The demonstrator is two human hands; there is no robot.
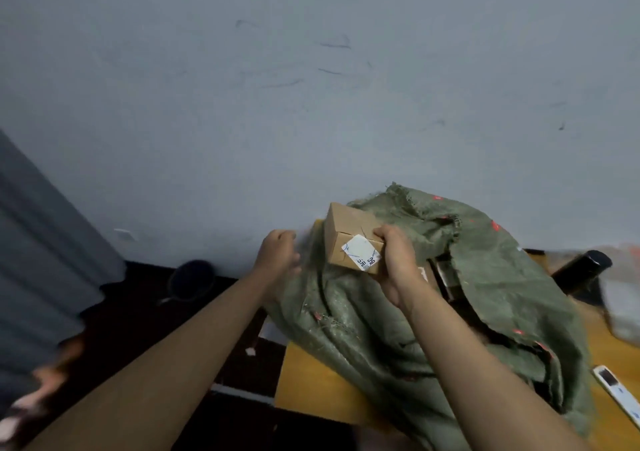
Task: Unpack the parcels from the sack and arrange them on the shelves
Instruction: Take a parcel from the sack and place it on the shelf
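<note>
Above the yellow table (311, 391), the left hand (277, 253), blurred, hovers beside the green sack (485, 295); its grip cannot be determined. The right hand (398, 260) grips a labelled cardboard parcel (349, 239) over the sack.

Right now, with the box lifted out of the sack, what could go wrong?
The right hand grips the cardboard box alone by one end, so it might tip or slip. The left hand holds the green sack, which drapes over the yellow table edge; a tug might drag it off.
</note>
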